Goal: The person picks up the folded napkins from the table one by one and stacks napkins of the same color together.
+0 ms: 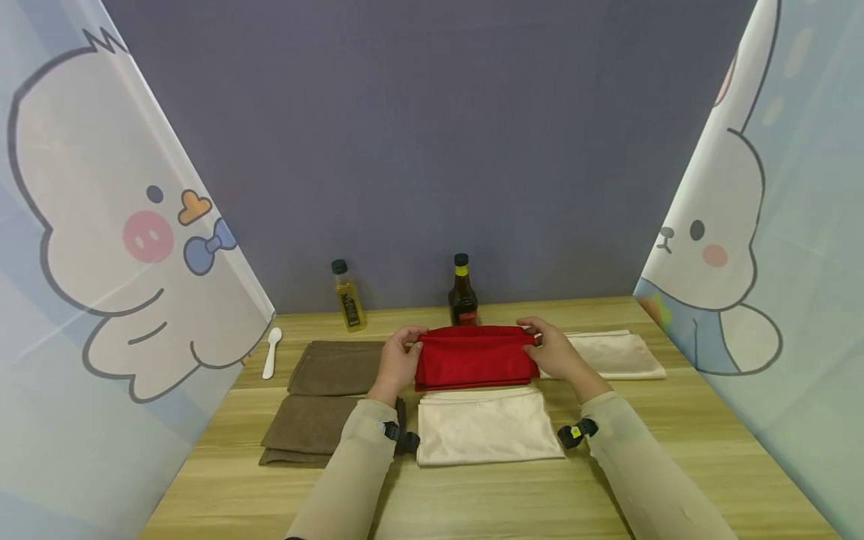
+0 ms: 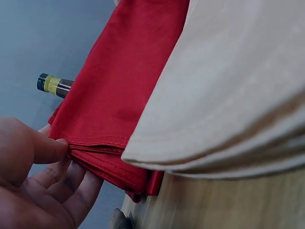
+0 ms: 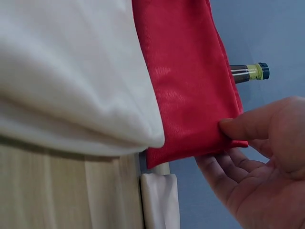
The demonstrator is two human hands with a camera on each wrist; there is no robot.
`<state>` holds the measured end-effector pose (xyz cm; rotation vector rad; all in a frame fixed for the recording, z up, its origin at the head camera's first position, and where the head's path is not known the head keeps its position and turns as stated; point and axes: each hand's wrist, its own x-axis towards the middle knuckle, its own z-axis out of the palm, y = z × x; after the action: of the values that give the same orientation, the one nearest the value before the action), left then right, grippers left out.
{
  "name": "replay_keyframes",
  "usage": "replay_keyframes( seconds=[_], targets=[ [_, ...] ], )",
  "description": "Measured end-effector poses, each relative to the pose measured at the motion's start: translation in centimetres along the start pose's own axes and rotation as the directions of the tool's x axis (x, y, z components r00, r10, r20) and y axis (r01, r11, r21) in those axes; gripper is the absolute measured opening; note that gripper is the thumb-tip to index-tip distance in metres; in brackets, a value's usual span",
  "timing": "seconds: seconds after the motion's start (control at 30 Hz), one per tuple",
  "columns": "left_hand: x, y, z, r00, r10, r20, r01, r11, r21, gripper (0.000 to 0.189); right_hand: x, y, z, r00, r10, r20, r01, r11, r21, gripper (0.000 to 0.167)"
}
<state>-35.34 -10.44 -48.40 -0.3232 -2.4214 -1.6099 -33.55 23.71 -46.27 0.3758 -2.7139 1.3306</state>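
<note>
A folded red cloth [image 1: 478, 358] is held by its two ends at the middle of the table. My left hand [image 1: 400, 358] pinches its left end, thumb on top and fingers beneath, as the left wrist view shows. At the opposite end my right hand [image 1: 555, 351] pinches the cloth [image 3: 190, 105] between thumb and fingers. Closer to me lies a folded cream cloth [image 1: 486, 429], just in front of the red one. Another cream cloth [image 1: 617, 355] lies to the right, partly behind my right hand.
Two folded brown cloths, one farther [image 1: 334, 367] and one nearer [image 1: 307, 427], lie on the left. A white spoon [image 1: 272, 352] is beyond them. An oil bottle [image 1: 349, 300] and a dark sauce bottle [image 1: 463, 292] stand near the back wall. Printed panels flank the table [image 1: 466, 502].
</note>
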Motion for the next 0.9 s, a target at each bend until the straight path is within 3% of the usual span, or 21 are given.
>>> replay_keyframes(
  seconds=[0.3,0.63,0.9],
  targets=[
    [-0.02,-0.20,-0.01,1.000,-0.028,0.000,0.028,1.000,0.001,0.029,0.06,0.57,-0.09,0.999,0.002,-0.055,0.002,0.997,0.072,0.050],
    [-0.07,-0.52,0.15,0.999,-0.040,-0.012,0.039,0.999,-0.027,0.029,-0.09,0.09,0.29,0.999,0.032,-0.030,-0.029,0.996,0.082,0.042],
    [-0.10,-0.51,0.15,0.995,-0.088,0.037,0.090,0.993,-0.081,0.042,-0.06,0.32,0.60,0.999,0.029,-0.027,-0.027,0.997,0.076,0.042]
  ],
)
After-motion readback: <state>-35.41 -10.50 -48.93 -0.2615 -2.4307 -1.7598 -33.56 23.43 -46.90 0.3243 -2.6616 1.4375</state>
